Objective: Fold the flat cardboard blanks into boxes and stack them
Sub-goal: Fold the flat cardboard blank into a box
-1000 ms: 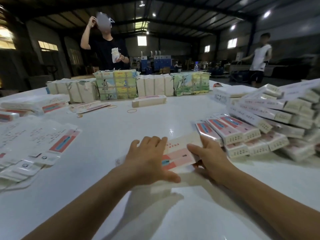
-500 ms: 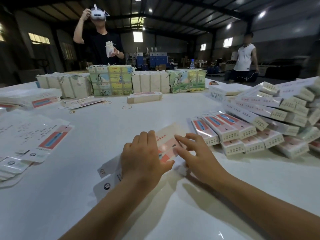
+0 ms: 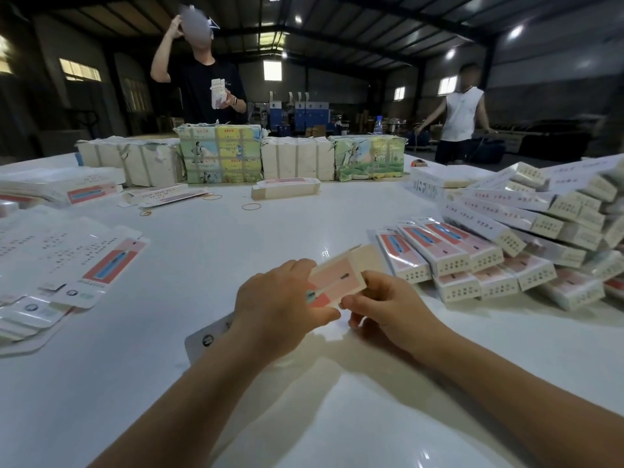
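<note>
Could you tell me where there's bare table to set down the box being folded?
Bare table lies open between the flat blanks on the left and the folded boxes on the right, up to the rubber bands. The near edge below both forearms is bare too. The right side and the far row of wrapped bundles are crowded.

Both bare forearms reaching forward over the glossy white worktop (image 3: 202, 265). Left hand (image 3: 280, 307) knuckles-up, fingers curled, thumb pinching the pink-and-cream flat cardboard blank (image 3: 337, 278). Right hand (image 3: 388, 305) beside it, fingers curled on the blank's right edge.
</note>
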Demonstrator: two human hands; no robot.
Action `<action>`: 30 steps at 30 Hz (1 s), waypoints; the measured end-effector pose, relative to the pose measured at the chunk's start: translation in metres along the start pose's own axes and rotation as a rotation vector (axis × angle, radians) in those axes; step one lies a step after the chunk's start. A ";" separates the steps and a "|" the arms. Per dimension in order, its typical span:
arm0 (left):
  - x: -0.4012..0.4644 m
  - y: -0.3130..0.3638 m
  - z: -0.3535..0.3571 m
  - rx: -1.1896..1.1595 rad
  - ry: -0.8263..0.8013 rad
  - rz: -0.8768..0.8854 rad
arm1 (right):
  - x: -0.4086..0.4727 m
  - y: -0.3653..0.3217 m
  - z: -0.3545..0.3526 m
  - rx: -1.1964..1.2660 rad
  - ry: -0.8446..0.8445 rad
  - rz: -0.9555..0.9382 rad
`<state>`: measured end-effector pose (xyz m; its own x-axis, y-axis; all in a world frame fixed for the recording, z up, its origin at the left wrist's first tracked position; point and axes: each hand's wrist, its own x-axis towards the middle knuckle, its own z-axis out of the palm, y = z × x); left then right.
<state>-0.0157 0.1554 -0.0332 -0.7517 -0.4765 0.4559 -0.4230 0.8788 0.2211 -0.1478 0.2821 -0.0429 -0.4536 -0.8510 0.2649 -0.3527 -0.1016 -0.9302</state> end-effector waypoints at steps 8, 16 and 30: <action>0.001 -0.016 0.000 -0.292 -0.162 -0.112 | 0.001 -0.002 -0.005 0.066 0.326 -0.089; -0.001 -0.014 0.002 -0.316 -0.105 -0.140 | -0.001 -0.003 0.001 -0.072 0.517 -0.199; -0.005 -0.008 0.007 -0.186 -0.119 -0.061 | 0.000 -0.006 -0.003 -0.111 0.336 -0.024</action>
<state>-0.0117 0.1502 -0.0431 -0.7867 -0.5190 0.3342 -0.3769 0.8327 0.4057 -0.1483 0.2846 -0.0360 -0.6812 -0.6302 0.3726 -0.4453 -0.0474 -0.8941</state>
